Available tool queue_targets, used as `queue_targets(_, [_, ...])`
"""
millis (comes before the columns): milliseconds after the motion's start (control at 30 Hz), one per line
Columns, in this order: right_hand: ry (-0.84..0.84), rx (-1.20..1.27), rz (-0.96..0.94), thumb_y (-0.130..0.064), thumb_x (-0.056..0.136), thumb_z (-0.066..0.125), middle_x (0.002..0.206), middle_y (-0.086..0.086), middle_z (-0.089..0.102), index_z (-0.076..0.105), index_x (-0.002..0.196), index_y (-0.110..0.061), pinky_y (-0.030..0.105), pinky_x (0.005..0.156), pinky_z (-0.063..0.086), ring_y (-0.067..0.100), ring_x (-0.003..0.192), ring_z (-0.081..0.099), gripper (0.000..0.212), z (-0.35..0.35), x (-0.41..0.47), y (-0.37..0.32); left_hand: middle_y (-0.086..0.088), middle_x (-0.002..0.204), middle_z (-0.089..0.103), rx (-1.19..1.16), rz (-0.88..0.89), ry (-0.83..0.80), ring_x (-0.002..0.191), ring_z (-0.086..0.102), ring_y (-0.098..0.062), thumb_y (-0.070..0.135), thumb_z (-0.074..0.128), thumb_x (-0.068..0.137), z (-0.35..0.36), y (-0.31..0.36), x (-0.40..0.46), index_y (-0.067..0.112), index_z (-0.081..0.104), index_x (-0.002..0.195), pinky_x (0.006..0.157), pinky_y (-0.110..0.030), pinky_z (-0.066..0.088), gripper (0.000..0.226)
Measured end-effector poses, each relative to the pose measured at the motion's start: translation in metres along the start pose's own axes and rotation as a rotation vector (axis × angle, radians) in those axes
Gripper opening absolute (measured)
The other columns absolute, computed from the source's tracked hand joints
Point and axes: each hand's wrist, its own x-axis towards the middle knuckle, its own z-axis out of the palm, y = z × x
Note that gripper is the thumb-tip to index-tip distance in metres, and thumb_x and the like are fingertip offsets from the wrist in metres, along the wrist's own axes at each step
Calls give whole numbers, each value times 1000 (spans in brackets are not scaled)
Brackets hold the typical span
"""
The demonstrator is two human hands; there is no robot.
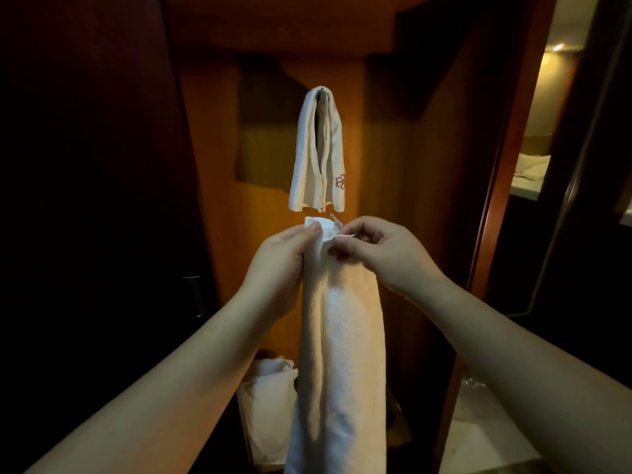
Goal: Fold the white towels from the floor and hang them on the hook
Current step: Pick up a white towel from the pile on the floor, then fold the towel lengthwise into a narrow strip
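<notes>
Status as I read it from the head view:

1. Held towel [338,354]: a white towel folded lengthwise into a long narrow strip. It hangs straight down from both hands and runs out of view at the bottom edge. Its top end sits just below the hung towel, apart from it.

2. Left hand [280,265]: grasping. The thumb and fingers are curled round the top left edge of the strip, with the thumb tip pressing on the upper corner.

3. Right hand [379,251]: grasping. The fingers are curled, and the thumb and forefinger pinch a thin edge of fabric at the top right of the strip, just beside the left thumb.

4. Hung towel [318,152]: a second white towel, folded and draped over a hook [322,89] on the wooden wall panel [386,172]. Both halves hang down evenly. A small reddish flower emblem [340,181] shows near its lower right corner.

5. Floor pile [270,398]: more white towelling lies crumpled low down on the floor, to the left of the held strip and partly hidden behind it.

6. Surroundings: a dark door with a metal handle [195,295] on the left; a lit room with a bed [531,169] through the opening on the right
</notes>
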Motion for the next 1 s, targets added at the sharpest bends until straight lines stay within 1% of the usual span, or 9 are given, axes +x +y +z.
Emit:
queue_targets(133, [18,31,-44,-26,96,65,84,-9,76,71,92,-28,13,66,52,6,77,72,7,6,4,-12,-4,90,78,12,69,0,82,75,-13,29,55,102,9,6,-6,13,76,103,64,-18,55,27])
queue_targets(333, [128,62,9,-32,96,65,79,-9,75,71,95,-27,11,62,51,4,68,69,8,9,14,-18,-12,106,76,-67,67,-81,100,73,-22,32,52,102,13,11,-1,15,78,107,77,-25,57,32])
queue_targets(467, [171,101,10,-29,97,65,77,-8,75,69,96,-22,11,61,51,4,68,70,8,10,15,-17,-13,102,74,-133,62,-142,97,71,-20,28,48,101,13,8,2,7,75,112,77,-27,55,36])
queue_targets(567, [198,136,25,-29,98,65,77,-7,75,68,97,-21,12,59,52,5,69,71,8,10,16,-16,-7,100,75,-70,105,-195,94,71,-14,26,52,94,15,9,1,12,74,114,73,-20,54,33])
queue_targets(667, [209,147,53,-32,97,65,82,-8,76,69,96,-22,14,59,53,5,73,73,10,8,18,-15,-4,112,75,59,173,-192,110,69,-18,19,58,99,19,7,2,19,74,118,92,-31,56,24])
queue_targets(700, [207,144,61,-32,97,65,82,-10,75,69,96,-22,13,58,52,4,73,72,11,6,19,-14,-3,112,75,94,185,-169,110,69,-16,20,59,99,21,7,3,20,74,117,93,-32,55,23])
queue_targets(833, [116,54,146,-39,97,62,74,-13,72,68,95,-27,11,47,43,-2,61,64,14,-1,20,-9,4,100,77,163,205,-84,96,72,-7,29,61,99,19,4,6,27,77,102,77,-19,57,17])
queue_targets(933, [-26,-92,206,-52,95,60,68,-10,70,66,95,-30,14,46,40,-1,54,58,22,-11,23,-5,5,99,77,199,196,-71,94,72,-9,30,60,98,12,1,10,30,77,99,76,-23,58,18])
queue_targets(1000, [-131,-274,234,-57,91,63,59,-13,65,65,92,-30,13,43,38,-3,48,54,27,-20,26,-2,2,100,77,211,205,-89,95,73,-12,32,59,98,8,2,13,24,78,103,75,-22,58,21])
